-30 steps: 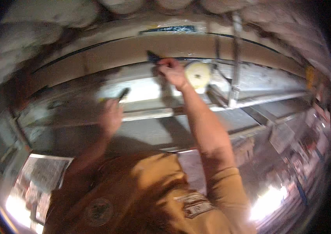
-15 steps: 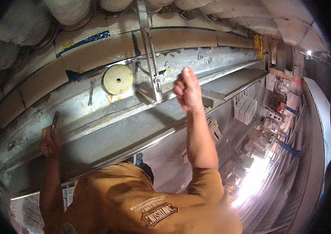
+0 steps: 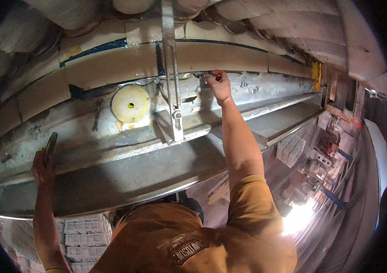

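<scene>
My left hand (image 3: 41, 169) is closed around the lower end of a long dark tool (image 3: 52, 144), held upright over the left part of the metal ledge; its exact kind does not show. My right hand (image 3: 220, 87) reaches to the grey metal strip (image 3: 193, 107) just under the tan panels. Its fingers are pinched together at the panels' lower edge, and what they hold, if anything, is too small to make out. Between the hands are a pale yellow disc (image 3: 131, 112) with a central hole and an open-end wrench (image 3: 97, 117) on the strip.
An upright slotted metal bar (image 3: 169, 59) with a bolt crosses the strip left of my right hand. Tan panels (image 3: 111, 63) run along the back below rounded grey shapes (image 3: 309, 38). Stacked white crates (image 3: 86, 234) stand low left. A bright light (image 3: 299, 218) glares at right.
My right hand has gone from above the ledge to the panels' lower edge, its fingers now pinching there. The left hand with the dark tool sits farther left. The view has shifted slightly.
</scene>
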The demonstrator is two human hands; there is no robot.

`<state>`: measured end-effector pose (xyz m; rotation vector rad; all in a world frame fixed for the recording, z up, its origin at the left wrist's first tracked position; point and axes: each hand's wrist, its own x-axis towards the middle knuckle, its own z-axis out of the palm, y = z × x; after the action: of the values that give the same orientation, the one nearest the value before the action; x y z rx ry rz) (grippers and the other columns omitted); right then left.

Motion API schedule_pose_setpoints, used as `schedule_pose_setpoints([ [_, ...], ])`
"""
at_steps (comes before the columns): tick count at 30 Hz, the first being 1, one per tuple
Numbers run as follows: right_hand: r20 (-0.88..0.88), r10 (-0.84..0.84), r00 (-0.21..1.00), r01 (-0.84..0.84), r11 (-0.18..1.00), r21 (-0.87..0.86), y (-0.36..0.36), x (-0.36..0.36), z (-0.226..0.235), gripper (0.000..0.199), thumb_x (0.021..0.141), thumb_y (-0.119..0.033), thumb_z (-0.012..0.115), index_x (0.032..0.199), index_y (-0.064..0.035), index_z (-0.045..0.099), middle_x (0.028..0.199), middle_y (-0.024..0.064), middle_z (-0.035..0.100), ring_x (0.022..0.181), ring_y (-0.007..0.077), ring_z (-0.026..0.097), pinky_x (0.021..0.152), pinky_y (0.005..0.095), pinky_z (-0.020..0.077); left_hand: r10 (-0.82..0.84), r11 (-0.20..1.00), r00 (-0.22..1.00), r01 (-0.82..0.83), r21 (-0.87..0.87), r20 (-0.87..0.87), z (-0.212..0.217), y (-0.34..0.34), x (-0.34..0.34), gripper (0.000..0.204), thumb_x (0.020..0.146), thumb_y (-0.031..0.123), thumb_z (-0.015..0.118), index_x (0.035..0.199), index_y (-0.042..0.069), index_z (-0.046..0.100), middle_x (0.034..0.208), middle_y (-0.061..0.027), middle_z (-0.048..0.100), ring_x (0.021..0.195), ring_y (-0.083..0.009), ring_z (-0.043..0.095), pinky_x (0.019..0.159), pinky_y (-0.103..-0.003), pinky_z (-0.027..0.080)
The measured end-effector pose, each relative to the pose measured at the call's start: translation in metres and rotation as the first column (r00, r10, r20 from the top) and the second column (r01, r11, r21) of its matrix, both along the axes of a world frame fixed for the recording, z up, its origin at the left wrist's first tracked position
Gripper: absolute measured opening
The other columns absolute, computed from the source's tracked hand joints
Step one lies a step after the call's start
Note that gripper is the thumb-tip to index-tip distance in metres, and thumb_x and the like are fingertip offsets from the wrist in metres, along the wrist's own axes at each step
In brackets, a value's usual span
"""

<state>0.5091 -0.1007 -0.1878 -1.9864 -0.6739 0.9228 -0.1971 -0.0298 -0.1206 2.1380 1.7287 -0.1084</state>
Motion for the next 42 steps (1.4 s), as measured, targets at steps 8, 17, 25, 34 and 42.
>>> schedule_pose_setpoints([
  [8,0.178,0.079,0.981,-0.068,0.996,-0.066,-0.004,-0.011,-0.022,0.015,0.09,-0.015,0.063,0.094,-0.0034,0.054,0.083,0.003,0.056,0.078,0.0129,0.051,0.073,0.0257,0.0427,0.111,0.991,0.993,-0.107,-0.076,0.046,-0.001,-0.007,-0.005,0.037,0.092,0.023,0.056,0.121,-0.001,0.057,0.119,-0.0229,0.059,0.112,-0.0391,0.056,0.094,-0.046,0.045],
  [17,-0.88,-0.051,0.472,0.303,0.947,0.107,0.001,0.016,0.063,0.014,0.093,-0.019,0.053,0.083,-0.0093,0.051,0.075,-0.0004,0.046,0.058,0.008,0.037,0.042,0.0198,0.0277,-0.21,0.945,0.975,0.22,0.243,-0.069,0.01,-0.002,0.013,0.032,0.084,0.024,0.062,0.109,0.004,0.062,0.099,-0.0139,0.064,0.085,-0.0326,0.064,0.074,-0.044,0.053],
  [25,-0.495,0.294,0.818,-0.21,0.953,0.219,0.102,-0.174,0.178,0.02,0.089,-0.016,0.057,0.103,-0.0017,0.061,0.071,-0.002,0.048,0.056,0.0068,0.037,0.045,0.0181,0.0267,-0.009,0.999,0.983,0.003,0.037,0.181,0.038,0.008,0.025,0.028,0.077,0.018,0.066,0.102,0.003,0.064,0.097,-0.0135,0.061,0.088,-0.033,0.061,0.077,-0.042,0.051],
  [34,0.03,0.908,0.418,-0.9,0.419,-0.125,0.191,-0.456,0.051,0.027,0.084,-0.026,0.065,0.108,-0.012,0.064,0.095,0.0118,0.066,0.083,0.0252,0.063,0.075,0.0362,0.049,-0.016,0.999,0.994,0.019,-0.032,0.11,0.037,0.012,0.023,0.028,0.08,0.024,0.057,0.103,0.009,0.063,0.096,-0.0095,0.059,0.091,-0.0295,0.061,0.077,-0.044,0.051],
  [42,0.351,0.924,0.151,-0.942,0.242,-0.232,0.204,-0.504,0.006,0.026,0.087,-0.03,0.06,0.11,-0.0189,0.066,0.11,0.0055,0.066,0.098,0.0293,0.063,0.084,0.0395,0.0508,-0.023,0.999,0.987,0.017,0.038,0.157,0.035,0.009,0.02,0.025,0.077,0.023,0.06,0.099,0.011,0.064,0.093,-0.0078,0.059,0.086,-0.0307,0.061,0.075,-0.044,0.051],
])
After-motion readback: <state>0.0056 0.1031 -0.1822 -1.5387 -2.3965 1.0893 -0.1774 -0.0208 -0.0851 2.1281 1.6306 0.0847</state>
